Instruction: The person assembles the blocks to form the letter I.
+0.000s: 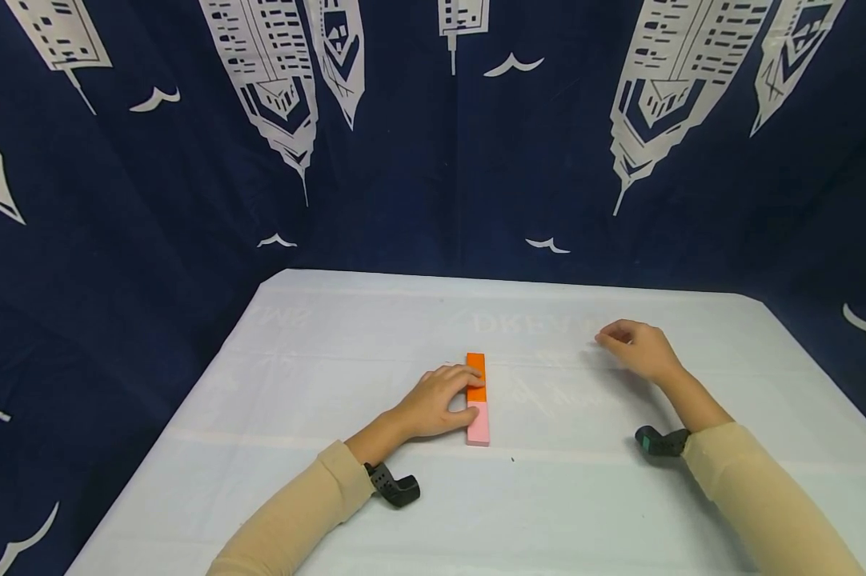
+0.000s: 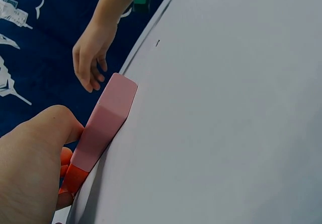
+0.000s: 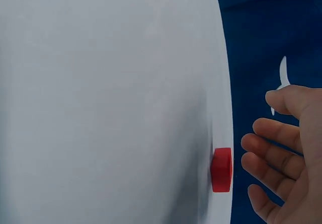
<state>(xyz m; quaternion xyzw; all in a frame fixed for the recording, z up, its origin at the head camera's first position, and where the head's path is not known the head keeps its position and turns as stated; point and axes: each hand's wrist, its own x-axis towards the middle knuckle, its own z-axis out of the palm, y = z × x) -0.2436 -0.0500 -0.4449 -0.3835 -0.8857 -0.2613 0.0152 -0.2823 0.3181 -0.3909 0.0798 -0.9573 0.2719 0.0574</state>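
An orange block [image 1: 475, 363] and a pink block [image 1: 479, 432] lie end to end in one line on the white cloth. My left hand [image 1: 439, 402] is over them from the left. Its fingers touch the orange block and its thumb touches the left side of the pink block. In the left wrist view the pink block [image 2: 108, 118] hides part of the fingers. My right hand [image 1: 640, 350] hovers above the cloth, fingers loosely bent, holding nothing. A red block [image 3: 221, 170] stands under its fingers in the right wrist view. I cannot make it out in the head view.
A white cloth [image 1: 332, 496] with faint lettering covers the table. Behind it hangs a dark blue curtain [image 1: 404, 200] with white building prints. A tiny dark speck [image 1: 513, 459] lies near the pink block.
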